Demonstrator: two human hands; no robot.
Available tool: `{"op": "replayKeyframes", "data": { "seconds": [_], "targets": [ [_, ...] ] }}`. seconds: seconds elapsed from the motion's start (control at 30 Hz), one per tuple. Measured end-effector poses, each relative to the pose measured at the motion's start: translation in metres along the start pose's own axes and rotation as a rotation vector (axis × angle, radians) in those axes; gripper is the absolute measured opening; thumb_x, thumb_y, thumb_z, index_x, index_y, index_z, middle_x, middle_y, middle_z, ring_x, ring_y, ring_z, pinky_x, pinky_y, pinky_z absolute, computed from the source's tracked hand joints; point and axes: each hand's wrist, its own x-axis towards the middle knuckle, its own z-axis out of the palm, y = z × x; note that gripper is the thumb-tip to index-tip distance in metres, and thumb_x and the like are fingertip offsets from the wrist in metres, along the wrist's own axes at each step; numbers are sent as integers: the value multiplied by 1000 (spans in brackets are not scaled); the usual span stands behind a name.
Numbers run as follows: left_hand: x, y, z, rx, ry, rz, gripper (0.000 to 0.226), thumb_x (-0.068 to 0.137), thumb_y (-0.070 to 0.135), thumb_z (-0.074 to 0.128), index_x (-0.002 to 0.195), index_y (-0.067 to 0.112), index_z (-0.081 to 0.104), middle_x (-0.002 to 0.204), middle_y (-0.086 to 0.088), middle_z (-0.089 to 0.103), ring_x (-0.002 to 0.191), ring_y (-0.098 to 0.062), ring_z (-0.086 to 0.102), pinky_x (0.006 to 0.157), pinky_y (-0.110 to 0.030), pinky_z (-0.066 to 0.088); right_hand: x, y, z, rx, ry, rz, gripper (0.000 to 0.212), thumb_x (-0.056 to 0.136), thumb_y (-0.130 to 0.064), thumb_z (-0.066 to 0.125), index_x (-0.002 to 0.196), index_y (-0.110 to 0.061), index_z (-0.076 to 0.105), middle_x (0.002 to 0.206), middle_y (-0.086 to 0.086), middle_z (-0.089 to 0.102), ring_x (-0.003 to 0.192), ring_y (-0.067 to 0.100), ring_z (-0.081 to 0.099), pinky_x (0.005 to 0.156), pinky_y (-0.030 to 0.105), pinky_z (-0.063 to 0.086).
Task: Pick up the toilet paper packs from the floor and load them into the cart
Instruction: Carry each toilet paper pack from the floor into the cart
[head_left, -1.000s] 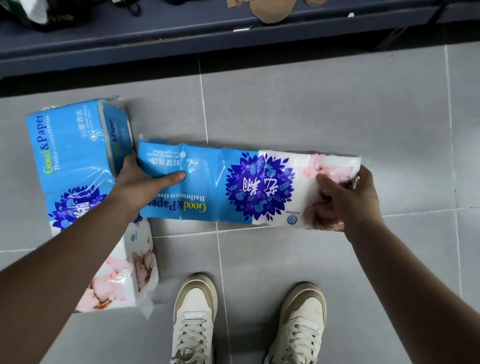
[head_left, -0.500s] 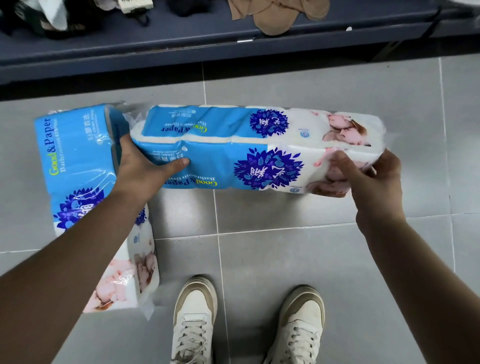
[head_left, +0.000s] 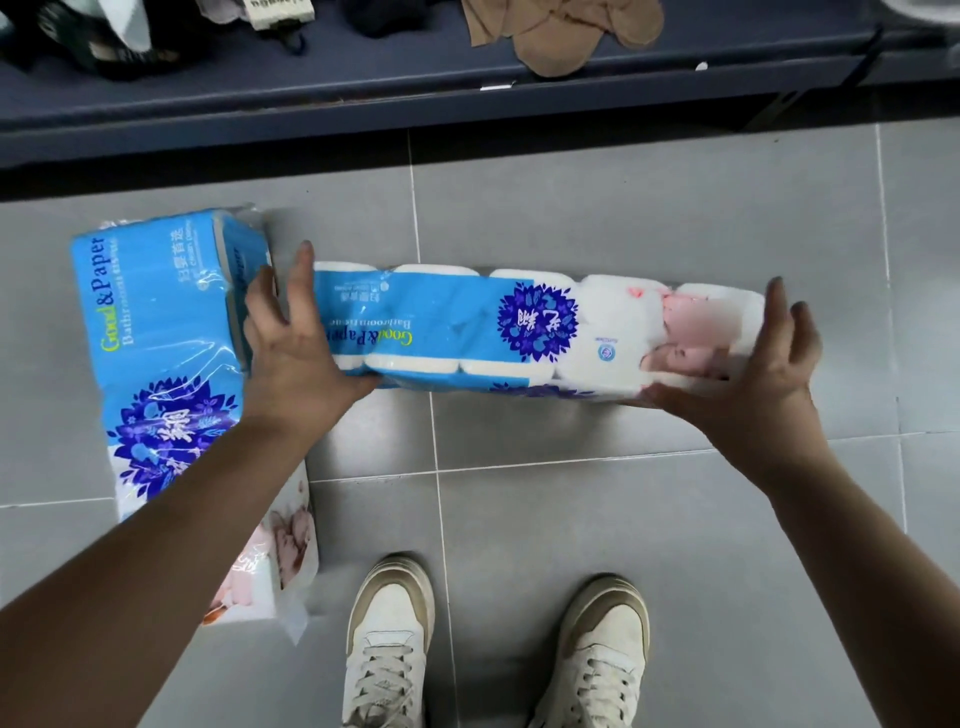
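A long blue-and-white toilet paper pack (head_left: 467, 327) hangs crosswise above the grey tile floor, clamped between my two hands. My left hand (head_left: 291, 353) presses its left end with fingers spread upward. My right hand (head_left: 753, 384) cups the right end from below and the side. The pack's top face shows the rounded roll ends through the plastic. A second, wider pack (head_left: 156, 338) of the same brand lies on the floor at the left, partly under my left forearm. No cart is in view.
A dark blue low shelf (head_left: 363, 104) runs across the top of the view, with tan socks (head_left: 561, 31) and dark items on it. My two white shoes (head_left: 389, 639) (head_left: 597, 649) stand on the tiles right below the held pack.
The long pack has come up off the floor and rolled over, now showing its roll ends. Both hands shifted from pinching its edges to clamping its ends with spread fingers.
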Motion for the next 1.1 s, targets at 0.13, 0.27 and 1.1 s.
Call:
{"op": "replayKeyframes", "data": {
  "seconds": [0.13, 0.27, 1.1],
  "targets": [
    [4, 2, -1, 232, -131, 45, 140, 60, 36, 95, 161, 43, -2, 167, -17, 1, 145, -49, 18, 115, -60, 32, 10, 9, 9, -300, -79, -170, 145, 46, -50, 99, 162, -32, 13, 169, 23, 1, 154, 44, 14, 120, 55, 30],
    [7, 6, -5, 242, -182, 26, 133, 58, 31, 93, 157, 44, 5, 156, -13, 17, 130, -46, 35, 102, -58, 45, 16, 5, 21, -397, -95, -177, 140, 52, -47, 97, 162, -27, 13, 166, 23, 6, 147, 52, 17, 111, 60, 36],
    [-57, 86, -237, -5, 0, 90, 113, 54, 19, 94, 145, 43, 32, 137, -14, 35, 131, -40, 43, 109, -56, 44, -65, -142, -178, -271, 128, -253, 100, 54, -36, 87, 142, -35, 40, 144, 13, 37, 127, 46, 42, 105, 55, 41]
  ]
}}
